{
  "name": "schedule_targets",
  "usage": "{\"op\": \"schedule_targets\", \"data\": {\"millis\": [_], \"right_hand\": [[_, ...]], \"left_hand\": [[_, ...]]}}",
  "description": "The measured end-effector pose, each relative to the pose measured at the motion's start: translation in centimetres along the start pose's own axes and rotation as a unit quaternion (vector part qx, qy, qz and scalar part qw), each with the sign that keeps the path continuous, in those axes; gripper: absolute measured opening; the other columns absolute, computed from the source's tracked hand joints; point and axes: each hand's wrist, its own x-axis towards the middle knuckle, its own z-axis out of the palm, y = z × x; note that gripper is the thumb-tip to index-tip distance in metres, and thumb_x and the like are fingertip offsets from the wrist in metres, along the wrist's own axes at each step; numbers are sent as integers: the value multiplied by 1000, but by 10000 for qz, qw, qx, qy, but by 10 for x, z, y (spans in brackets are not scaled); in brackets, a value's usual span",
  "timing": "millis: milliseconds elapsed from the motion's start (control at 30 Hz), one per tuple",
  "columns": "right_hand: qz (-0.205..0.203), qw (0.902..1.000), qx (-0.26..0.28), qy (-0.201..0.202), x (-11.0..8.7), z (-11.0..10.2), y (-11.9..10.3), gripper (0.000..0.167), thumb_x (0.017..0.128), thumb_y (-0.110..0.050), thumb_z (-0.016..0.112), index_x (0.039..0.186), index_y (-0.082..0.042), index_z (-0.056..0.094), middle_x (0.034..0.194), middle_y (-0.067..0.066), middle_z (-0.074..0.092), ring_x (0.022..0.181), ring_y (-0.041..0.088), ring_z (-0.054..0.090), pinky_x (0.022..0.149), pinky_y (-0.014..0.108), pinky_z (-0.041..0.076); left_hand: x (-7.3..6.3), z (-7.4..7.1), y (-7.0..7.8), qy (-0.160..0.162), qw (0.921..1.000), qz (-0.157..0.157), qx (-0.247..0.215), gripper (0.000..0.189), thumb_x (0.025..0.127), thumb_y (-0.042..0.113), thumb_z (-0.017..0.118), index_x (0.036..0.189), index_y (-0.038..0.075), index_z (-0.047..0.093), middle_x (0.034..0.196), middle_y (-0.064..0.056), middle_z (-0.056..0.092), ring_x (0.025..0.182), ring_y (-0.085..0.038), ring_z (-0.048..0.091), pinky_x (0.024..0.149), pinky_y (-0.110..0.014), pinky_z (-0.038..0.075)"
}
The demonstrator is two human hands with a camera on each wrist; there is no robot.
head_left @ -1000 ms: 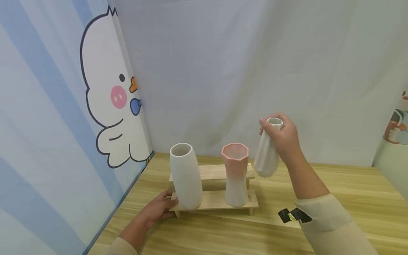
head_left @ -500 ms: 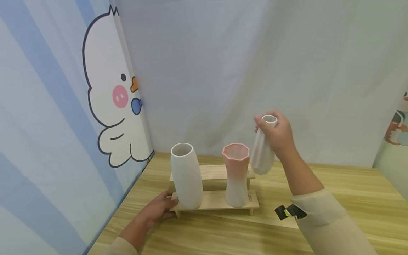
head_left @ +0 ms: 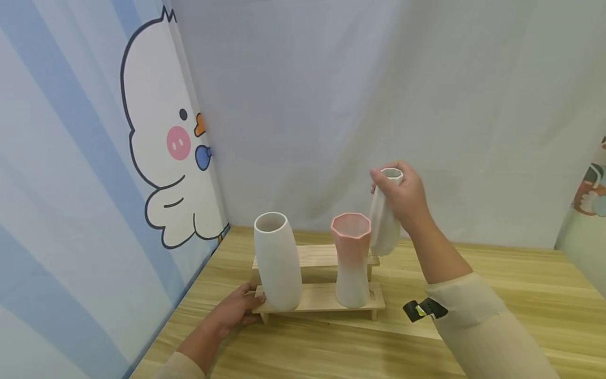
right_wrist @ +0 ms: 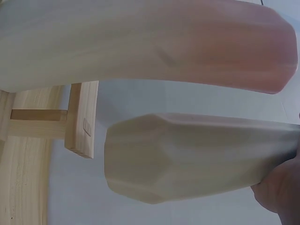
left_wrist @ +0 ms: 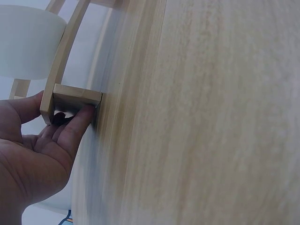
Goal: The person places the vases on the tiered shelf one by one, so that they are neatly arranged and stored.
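My right hand [head_left: 406, 197] grips a faceted white vase [head_left: 384, 226] around its narrow neck, holding it in the air right of and behind the pink-topped vase. In the right wrist view, the held vase [right_wrist: 187, 159] hangs apart from the two-step wooden stand [right_wrist: 80, 119]. My left hand [head_left: 234, 310] pinches the left end of the stand's lower step [head_left: 317, 297], thumb on top and fingers under it by the leg [left_wrist: 77, 96]. On that step stand a tall smooth white vase [head_left: 278, 266] at the left and a pink-and-white vase [head_left: 352, 263] at the right.
The stand's upper step [head_left: 316, 256] lies behind the two standing vases. Everything rests on a wood-grain table [head_left: 497, 295]. A grey-white curtain [head_left: 293, 105] closes off the back, and a striped cloth [head_left: 57, 210] with a cartoon bird hangs at the left.
My right hand has carried the faceted vase leftward and slightly up, close behind the pink-and-white vase, which now overlaps it in the head view. The left hand and the stand stay put.
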Motion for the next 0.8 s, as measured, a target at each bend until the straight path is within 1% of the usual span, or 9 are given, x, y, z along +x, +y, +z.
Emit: {"op": "schedule_targets", "data": {"millis": [267, 333, 467, 567, 700, 800], "right_hand": [[3, 9999, -13, -101, 3, 8, -4, 46, 87, -54, 68, 102, -13, 56, 88, 12, 68, 79, 20, 63, 70, 34, 53], [4, 9999, 24, -127, 4, 10, -6, 45, 87, -53, 68, 102, -13, 56, 88, 11, 69, 79, 20, 63, 70, 34, 53], [-11, 9998, 124, -131, 6, 14, -8, 44, 87, -52, 69, 101, -13, 56, 83, 5, 68, 77, 19, 63, 67, 32, 53], [-20, 9996, 242, -146, 7, 18, -8, 43, 86, -51, 71, 100, -12, 57, 81, 3, 68, 75, 19, 63, 66, 32, 53], [-40, 9995, 274, -170, 9, 23, -8, 43, 86, -51, 71, 99, -12, 57, 81, 4, 68, 76, 19, 63, 66, 32, 53], [-80, 9997, 164, -162, 10, 26, -8, 44, 87, -52, 70, 100, -12, 57, 84, 8, 69, 76, 20, 62, 66, 32, 52]], "left_hand": [[-1, 1, 2, 28, 10000, -22, 1, 51, 100, 26, 58, 136, -2, 35, 125, -15, 60, 109, -22, 62, 93, -42, 54], [-1, 1, 3, 45, 10000, -24, 13, 51, 100, 26, 57, 137, -2, 35, 125, -16, 59, 110, -22, 62, 94, -43, 54], [-1, 2, 3, 62, 10000, -21, 42, 53, 100, 26, 57, 139, -2, 34, 126, -16, 59, 111, -22, 62, 95, -43, 53], [-2, 1, 3, 70, 10000, -27, 35, 54, 100, 27, 57, 140, -2, 34, 126, -16, 59, 111, -23, 62, 94, -43, 53], [-1, 1, 2, 88, 10000, -36, 7, 54, 100, 26, 58, 140, -2, 34, 124, -15, 60, 110, -22, 62, 94, -43, 54], [-1, 1, 1, 83, 10000, -31, -10, 54, 100, 25, 58, 140, -2, 34, 123, -15, 61, 109, -22, 62, 93, -43, 54]]}}
